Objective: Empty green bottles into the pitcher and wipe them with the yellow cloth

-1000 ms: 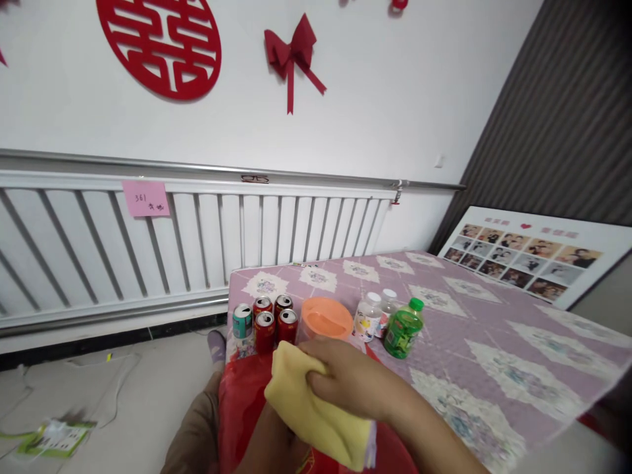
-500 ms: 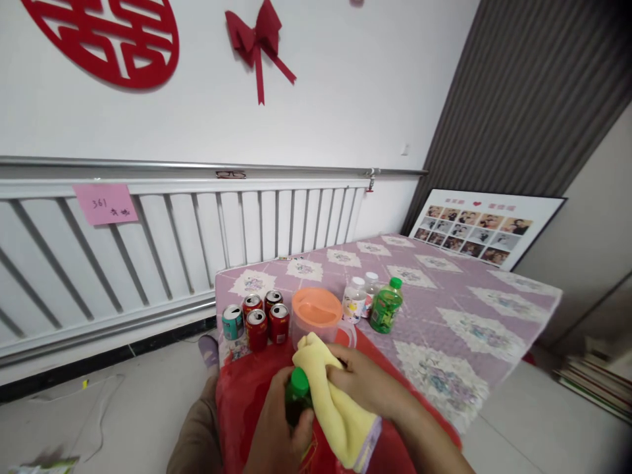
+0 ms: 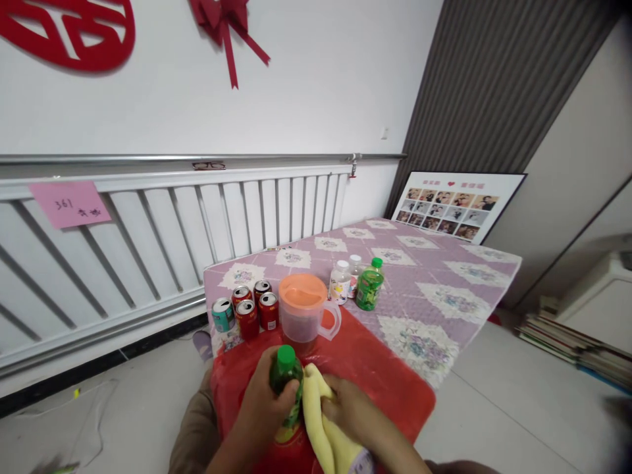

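My left hand (image 3: 266, 401) is wrapped round a green-capped bottle (image 3: 286, 359) with a green label, held upright over the red plastic sheet (image 3: 395, 382). In my right hand (image 3: 343, 401) a yellow cloth (image 3: 316, 418) with a pale purple edge is bunched up, and it hangs beside the bottle on its right. Just beyond both hands stands a clear plastic jug (image 3: 299, 322) with an orange lid (image 3: 302, 293), its handle pointing right.
Left of the jug stand several red cans (image 3: 247, 320) and a teal can (image 3: 223, 315). To its right are two white-capped bottles (image 3: 340, 283) and another green bottle (image 3: 369, 286). A radiator (image 3: 162, 230) lines the wall; a photo board (image 3: 454, 204) leans at the back.
The view has shifted, so the jug and cans sit further left. The yellow cloth has come down from the bottle's upper part to its right side, and more of the bottle's label shows.
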A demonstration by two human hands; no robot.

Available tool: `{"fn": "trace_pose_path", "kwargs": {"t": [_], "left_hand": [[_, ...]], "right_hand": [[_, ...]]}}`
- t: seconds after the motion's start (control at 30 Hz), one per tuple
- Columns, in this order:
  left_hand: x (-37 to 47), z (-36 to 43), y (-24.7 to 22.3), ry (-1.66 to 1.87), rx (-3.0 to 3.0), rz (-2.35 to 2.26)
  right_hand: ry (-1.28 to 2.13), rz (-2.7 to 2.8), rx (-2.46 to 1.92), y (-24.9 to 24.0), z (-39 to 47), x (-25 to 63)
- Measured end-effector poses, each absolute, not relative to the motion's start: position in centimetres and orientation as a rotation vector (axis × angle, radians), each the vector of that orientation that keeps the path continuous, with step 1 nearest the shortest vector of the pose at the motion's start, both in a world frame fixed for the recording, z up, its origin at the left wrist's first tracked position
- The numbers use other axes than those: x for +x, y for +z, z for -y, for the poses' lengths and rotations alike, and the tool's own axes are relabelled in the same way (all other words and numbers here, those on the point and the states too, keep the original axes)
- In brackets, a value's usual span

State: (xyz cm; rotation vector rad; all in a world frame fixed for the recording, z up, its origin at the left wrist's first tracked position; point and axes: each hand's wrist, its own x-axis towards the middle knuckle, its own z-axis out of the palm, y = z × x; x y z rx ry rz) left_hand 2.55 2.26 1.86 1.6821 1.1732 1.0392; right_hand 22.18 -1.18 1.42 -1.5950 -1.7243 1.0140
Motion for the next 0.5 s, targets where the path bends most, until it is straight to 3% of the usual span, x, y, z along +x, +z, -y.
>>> {"fn": "trace_pose_path", "kwargs": {"t": [0.27, 0.5], "left_hand": [[-0.5, -4.7, 1.8, 0.948, 1.667, -0.956], [-0.5, -4.4, 1.3, 0.908, 1.630, -0.943]], "right_hand": [[0.633, 1.697, -1.549, 4.8, 1.7, 21.1], [0.637, 1.538, -1.549, 3.7, 3.1, 16.7]]}}
